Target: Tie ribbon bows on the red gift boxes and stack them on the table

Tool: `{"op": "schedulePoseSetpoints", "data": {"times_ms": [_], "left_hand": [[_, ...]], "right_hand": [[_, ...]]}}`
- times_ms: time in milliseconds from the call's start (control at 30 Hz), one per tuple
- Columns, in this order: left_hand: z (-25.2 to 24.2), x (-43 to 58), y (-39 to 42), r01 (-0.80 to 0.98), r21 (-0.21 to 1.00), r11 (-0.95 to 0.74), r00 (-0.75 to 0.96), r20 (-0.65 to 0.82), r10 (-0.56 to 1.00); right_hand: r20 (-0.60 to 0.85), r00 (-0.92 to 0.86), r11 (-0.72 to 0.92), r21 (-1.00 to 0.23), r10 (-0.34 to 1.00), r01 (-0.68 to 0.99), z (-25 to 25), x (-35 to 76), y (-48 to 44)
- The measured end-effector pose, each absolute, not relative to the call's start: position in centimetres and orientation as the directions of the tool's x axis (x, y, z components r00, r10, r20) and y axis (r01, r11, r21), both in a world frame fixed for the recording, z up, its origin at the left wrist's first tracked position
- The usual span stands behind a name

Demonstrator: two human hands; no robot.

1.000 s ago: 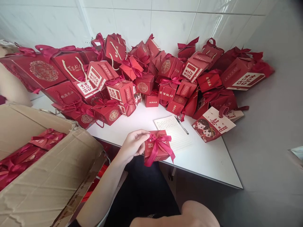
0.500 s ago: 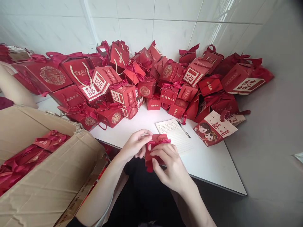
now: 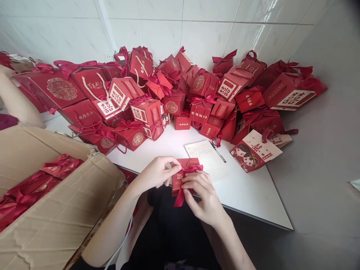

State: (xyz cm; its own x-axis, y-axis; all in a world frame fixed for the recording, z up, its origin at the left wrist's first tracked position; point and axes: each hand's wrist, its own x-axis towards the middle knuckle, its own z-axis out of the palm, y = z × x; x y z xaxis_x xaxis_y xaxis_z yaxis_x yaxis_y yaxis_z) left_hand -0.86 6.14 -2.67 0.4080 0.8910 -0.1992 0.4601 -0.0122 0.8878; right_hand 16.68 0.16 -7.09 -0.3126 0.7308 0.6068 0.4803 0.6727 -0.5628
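Note:
A small red gift box [image 3: 177, 184] with gold characters is at the table's front edge, between my hands. A dark red ribbon [image 3: 191, 168] is tied in a bow across it, and one tail hangs over the front. My left hand [image 3: 161, 171] comes in from the left, thumb and forefinger pinched on the ribbon at the bow's left side. Over the box's right side, my right hand [image 3: 203, 193] is curled with its fingertips on the ribbon near the knot. Its fingers hide part of the box and bow.
Red gift boxes [image 3: 201, 108] are piled along the tiled wall. Beyond my hands lie a written notebook [image 3: 206, 159] and a pen [image 3: 218, 152]. A printed gift bag [image 3: 251, 152] lies at right. A cardboard carton [image 3: 84, 180] holding red boxes stands at left, near another person's arm [image 3: 21, 97].
My left fingers have shifted from around the box to a pinch on the bow's left side. More of the box's front and gold lettering shows, and the ribbon tail hangs more plainly.

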Motion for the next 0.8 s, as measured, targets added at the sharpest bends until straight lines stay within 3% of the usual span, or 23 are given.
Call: {"op": "schedulePoseSetpoints", "data": {"times_ms": [167,433,800], "left_hand": [[-2.7,-0.3,6.2,0.441,0.896,-0.046,0.444,-0.173,0.879],[-3.0,0.2,6.4,0.288,0.953,0.090,0.465,-0.221,0.857],[-3.7,-0.8,6.5,0.416,0.907,-0.066,0.348,-0.092,0.933]], "right_hand": [[0.606,-0.304,0.667,-0.566,0.735,0.485,-7.2,16.5,0.2],[0.608,-0.294,0.663,-0.571,0.738,0.484,-7.2,16.6,0.3],[0.619,-0.282,0.668,-0.575,0.733,0.473,-7.5,16.6,0.4]]}}
